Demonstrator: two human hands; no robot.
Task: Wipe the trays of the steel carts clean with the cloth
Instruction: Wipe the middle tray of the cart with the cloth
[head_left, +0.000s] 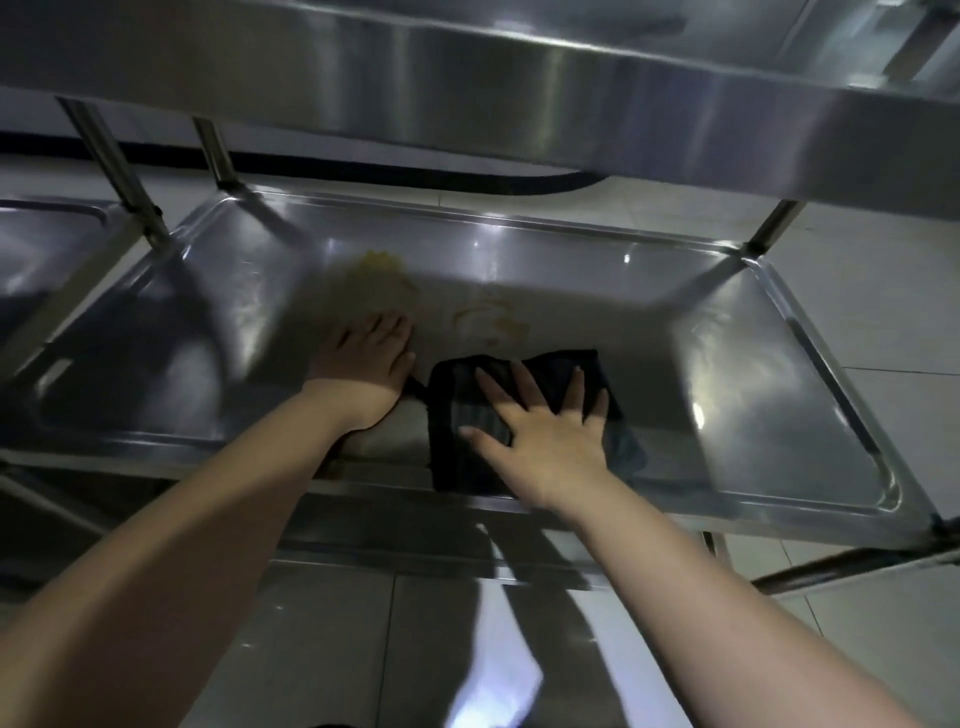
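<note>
Right hand (545, 421): grip apart, fingers spread flat and pressing down on the cloth (452, 395), nothing curled round it. The cloth is dark and folded, lying flat on the middle tray (727, 364) of the cart, close to the tray's near edge, a bit right of centre. A corner of it pokes out at 9 o'clock toward the other wrist.

Left hand (363, 358): grip apart too, palm flat on bare steel, just beside the cloth at its 9 o'clock, holding nothing. Looks like a brace.

Key relation: the dirt lies beyond the cloth, toward the far rim. A yellowish smear (498, 325) sits at about 11 o'clock from the right hand, just past the cloth's far edge. A bigger yellow stain (384, 270) sits at about 10 o'clock, farther off, straight at 12 o'clock from the left fingertips. The tray's long axis runs 9 to 3, and both marks are in its far-left half.

Judgement: the right hand is the one to move, pushing the cloth away and leftward. The smear is nearer and likely comes first. The left hand sits close to the path to the big stain and may need to lift.

Upper tray (519, 93) overhangs, so headroom is tight. Neighbouring cart's tray (47, 244) at 9 o'clock.
</note>
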